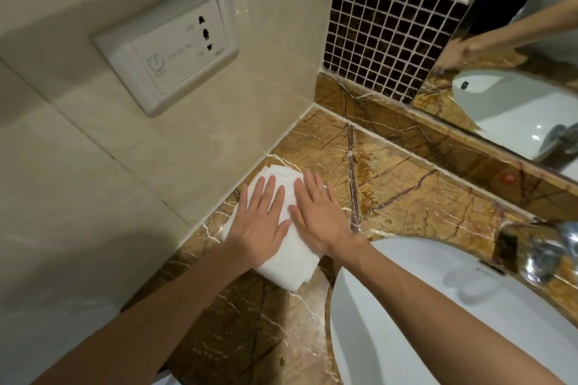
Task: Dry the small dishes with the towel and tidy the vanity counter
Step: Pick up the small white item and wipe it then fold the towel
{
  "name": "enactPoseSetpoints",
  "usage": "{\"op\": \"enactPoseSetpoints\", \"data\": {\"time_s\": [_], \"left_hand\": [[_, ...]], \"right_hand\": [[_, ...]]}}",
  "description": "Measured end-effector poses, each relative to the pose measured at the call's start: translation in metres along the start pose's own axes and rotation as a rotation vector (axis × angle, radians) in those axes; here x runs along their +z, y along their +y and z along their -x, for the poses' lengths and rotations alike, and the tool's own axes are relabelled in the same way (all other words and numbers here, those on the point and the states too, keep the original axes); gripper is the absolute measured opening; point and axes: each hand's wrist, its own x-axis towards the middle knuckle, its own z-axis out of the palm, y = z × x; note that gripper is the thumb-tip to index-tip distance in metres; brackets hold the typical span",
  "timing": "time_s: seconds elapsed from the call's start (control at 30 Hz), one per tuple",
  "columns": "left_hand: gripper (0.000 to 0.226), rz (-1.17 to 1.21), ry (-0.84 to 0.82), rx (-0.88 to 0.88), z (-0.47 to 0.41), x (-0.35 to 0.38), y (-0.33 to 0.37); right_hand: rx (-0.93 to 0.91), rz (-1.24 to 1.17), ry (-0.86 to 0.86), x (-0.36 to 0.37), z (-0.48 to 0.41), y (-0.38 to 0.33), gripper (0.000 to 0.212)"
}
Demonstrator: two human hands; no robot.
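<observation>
We have the white towel (283,247) folded into a compact pad on the marble bench (406,184), tucked into the corner where the bench meets the cream tiled wall (125,184). Both of our hands lie on top of it, flat. Left hand (261,225) covers the wall side of the pad; right hand (319,216) covers the side toward the sink (438,322). Fingers are spread and extended, palms down, thumbs nearly touching. Neither hand curls round the cloth: we press, we do not grasp.

Reading of the posture: flat palms suit smoothing a fold or squaring the pad against the wall, so we judge this a tidying step, not a drying one. The corner keeps the towel clear of the basin rim and the faucet (550,247).

No small dishes appear in view; we cannot tell whether they are dried or where they sit.

The bench surface near the towel looks glossy; wet or merely polished, we cannot say. The wall socket (165,50) sits above the towel, well apart from it.
</observation>
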Motion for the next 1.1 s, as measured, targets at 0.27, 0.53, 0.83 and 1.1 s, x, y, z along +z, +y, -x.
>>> {"op": "enactPoseSetpoints", "data": {"time_s": [0.27,0.53,0.83,1.1], "left_hand": [[0.065,0.144,0.173,0.085,0.043,0.016,0.004],[0.063,0.332,0.067,-0.313,0.033,0.004,-0.004],[0.054,0.648,-0.007,-0.545,0.017,-0.012,-0.015],[0.052,0.564,-0.012,-0.533,0.018,-0.001,-0.017]], "right_hand": [[-0.054,0.021,-0.116,-0.003,0.026,0.004,0.062],[0.349,-0.253,0.194,-0.007,0.041,0.003,0.034],[0.267,-0.306,0.164,-0.027,0.033,0.015,0.023],[0.175,-0.387,0.097,-0.038,0.013,0.017,0.01]]}}
